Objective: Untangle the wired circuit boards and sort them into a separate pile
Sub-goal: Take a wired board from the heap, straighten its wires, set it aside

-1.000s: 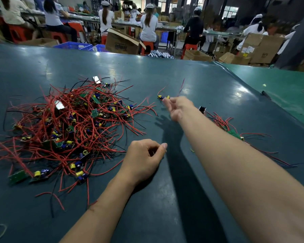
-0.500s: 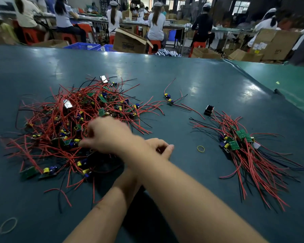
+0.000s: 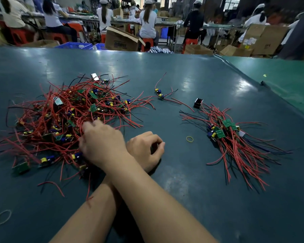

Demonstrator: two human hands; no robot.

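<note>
— Two piles now: the tangled heap (image 3: 68, 120) on the left of the table (image 3: 191, 81), the sorted pile (image 3: 235, 137) on the right.

— The right hand (image 3: 102, 142), crossed over, reaches into the heap; if it grips a wire, I cannot tell. Better take one board and lift slowly.

— And the left hand (image 3: 146, 148)?

— Loosely curled, holding nothing. The boards are small and green, with long red wires.

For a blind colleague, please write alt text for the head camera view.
The right hand, crossed over the left hand, reaches into a tangled pile of red-wired circuit boards on a dark table. A smaller sorted pile lies right.
</note>
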